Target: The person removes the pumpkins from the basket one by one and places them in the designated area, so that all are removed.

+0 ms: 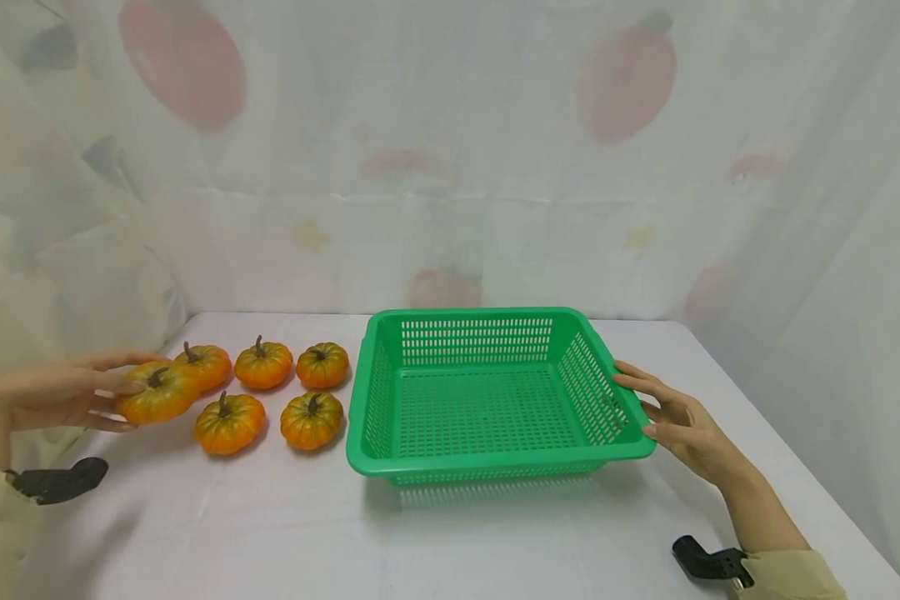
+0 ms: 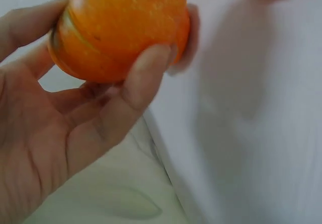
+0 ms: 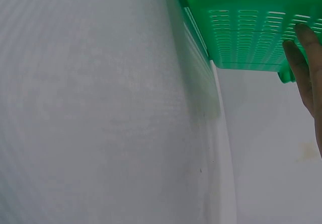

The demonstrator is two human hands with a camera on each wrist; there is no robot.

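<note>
My left hand (image 1: 67, 396) holds a small orange pumpkin (image 1: 159, 393) with a green-tinged top and short stem, at the far left. In the left wrist view the thumb lies along one side of that pumpkin (image 2: 121, 30), fingers on the other, and a shadow falls on the table. Several similar pumpkins sit beside it in two loose rows, such as one at the front (image 1: 230, 425) and one at the back (image 1: 262, 365). A green slotted basket (image 1: 495, 465) stands at the middle, nothing inside. At its right rim, my right hand (image 1: 686, 429) grips the edge; its fingers (image 3: 302, 75) touch the outer wall.
A white cloth covers the table (image 1: 270, 533). Pale curtains (image 1: 495, 233) with faded fruit prints hang behind and along both sides, close to the table edges. A black wrist strap (image 1: 60, 481) is on the left arm, another (image 1: 708, 562) on the right.
</note>
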